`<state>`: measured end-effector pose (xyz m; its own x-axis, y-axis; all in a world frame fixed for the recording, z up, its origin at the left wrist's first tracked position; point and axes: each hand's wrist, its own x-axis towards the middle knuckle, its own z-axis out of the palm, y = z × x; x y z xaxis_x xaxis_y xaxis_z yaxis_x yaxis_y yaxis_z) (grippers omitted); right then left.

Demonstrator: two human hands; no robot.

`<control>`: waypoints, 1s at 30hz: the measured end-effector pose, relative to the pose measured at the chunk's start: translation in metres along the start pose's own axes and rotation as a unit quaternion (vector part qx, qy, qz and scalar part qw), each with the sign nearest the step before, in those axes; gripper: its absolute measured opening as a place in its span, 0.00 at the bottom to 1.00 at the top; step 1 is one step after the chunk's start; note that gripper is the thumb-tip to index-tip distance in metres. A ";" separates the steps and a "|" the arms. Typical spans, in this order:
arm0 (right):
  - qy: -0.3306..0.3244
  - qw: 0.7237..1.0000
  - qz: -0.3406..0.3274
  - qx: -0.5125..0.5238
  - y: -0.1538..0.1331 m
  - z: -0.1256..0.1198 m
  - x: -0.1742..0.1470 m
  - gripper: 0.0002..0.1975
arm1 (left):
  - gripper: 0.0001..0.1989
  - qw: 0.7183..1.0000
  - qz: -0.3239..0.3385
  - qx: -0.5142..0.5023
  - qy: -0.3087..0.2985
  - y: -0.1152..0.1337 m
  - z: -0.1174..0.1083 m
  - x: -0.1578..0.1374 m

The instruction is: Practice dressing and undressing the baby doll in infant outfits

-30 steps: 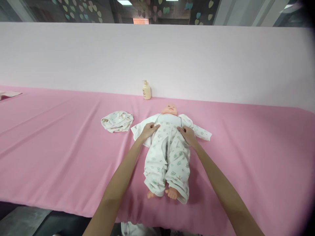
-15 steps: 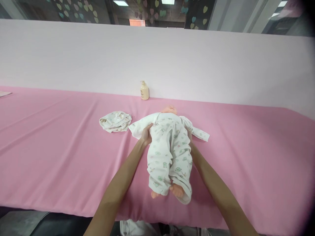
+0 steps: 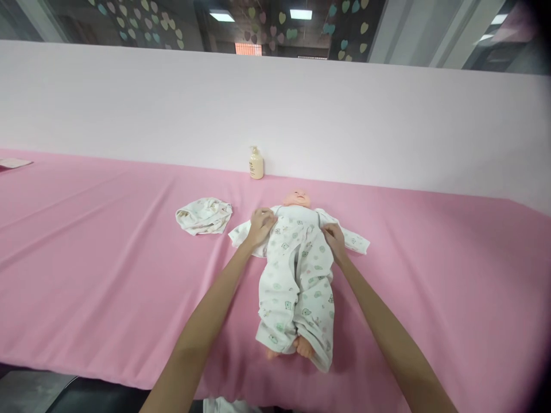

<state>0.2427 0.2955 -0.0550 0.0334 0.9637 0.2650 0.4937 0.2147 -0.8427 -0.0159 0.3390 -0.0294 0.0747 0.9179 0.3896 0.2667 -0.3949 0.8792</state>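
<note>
Doll [image 3: 298, 213] is lying lowered from its lift on the surface [image 3: 129, 287], pants [image 3: 297, 275] seemingly reaching the waist; left hand [image 3: 260, 226] and right hand [image 3: 334, 238] are half-curling beside it, grip's hold unclear.

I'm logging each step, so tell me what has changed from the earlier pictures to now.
Since half a second ago, the left hand and right hand have moved from the doll's sides up to the waist edges of the pants. The doll's body, then tipped up, lies flatter, its shirt front showing again. The bottle and bundled cloth stayed put.
</note>
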 end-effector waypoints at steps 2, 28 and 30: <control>0.050 0.994 -0.061 -0.070 0.000 -0.009 0.012 0.10 | 0.11 0.992 0.025 0.123 -0.024 -0.005 -0.004 0.013; 0.031 0.940 0.177 -0.289 0.010 -0.033 0.053 0.16 | 0.12 0.924 -0.227 0.306 0.041 -0.021 -0.041 0.029; 0.027 0.949 0.156 -0.273 0.009 -0.043 0.053 0.11 | 0.08 0.928 -0.212 0.301 0.056 -0.013 -0.047 0.031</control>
<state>0.2863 0.3418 -0.0282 0.2896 0.9539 0.0790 0.8285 -0.2085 -0.5198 -0.0625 0.3710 -0.0152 -0.2498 0.9631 0.0998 0.7406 0.1237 0.6605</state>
